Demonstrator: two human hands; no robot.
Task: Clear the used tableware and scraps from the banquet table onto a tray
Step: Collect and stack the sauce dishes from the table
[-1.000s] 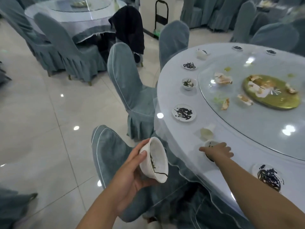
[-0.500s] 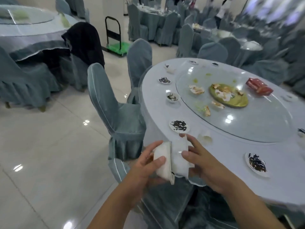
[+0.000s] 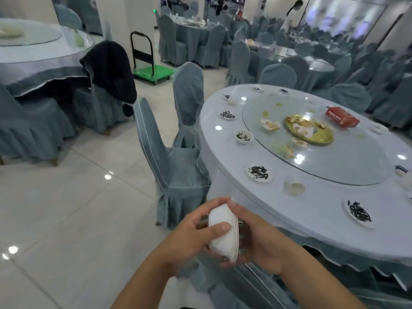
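Two white bowls (image 3: 223, 235) are nested together and tipped on their side off the table's near edge. My left hand (image 3: 194, 233) grips them from the left, thumb across the outer wall. My right hand (image 3: 256, 244) cups their open side from the right, fingers curled over the rim. On the round banquet table (image 3: 223, 157) lie small plates with dark scraps (image 3: 258, 172) (image 3: 359, 211) (image 3: 227, 114), a small bowl with greens (image 3: 244, 137), a clear cup (image 3: 294, 188), a gold platter with leftovers (image 3: 308, 130) and a red box (image 3: 342, 117).
A glass turntable (image 3: 334, 157) covers the table's middle. Covered chairs (image 3: 171, 161) (image 3: 188, 94) stand at its left edge. Another table (image 3: 33, 59) with a black jacket (image 3: 109, 70) on a chair is far left. A green cart (image 3: 152, 71) stands behind. A person (image 3: 291, 16) works at the back.
My right hand lifted a second bowl from the table and brought it against the one in my left hand; both hands now hold the nested pair. The view has risen and swung right.
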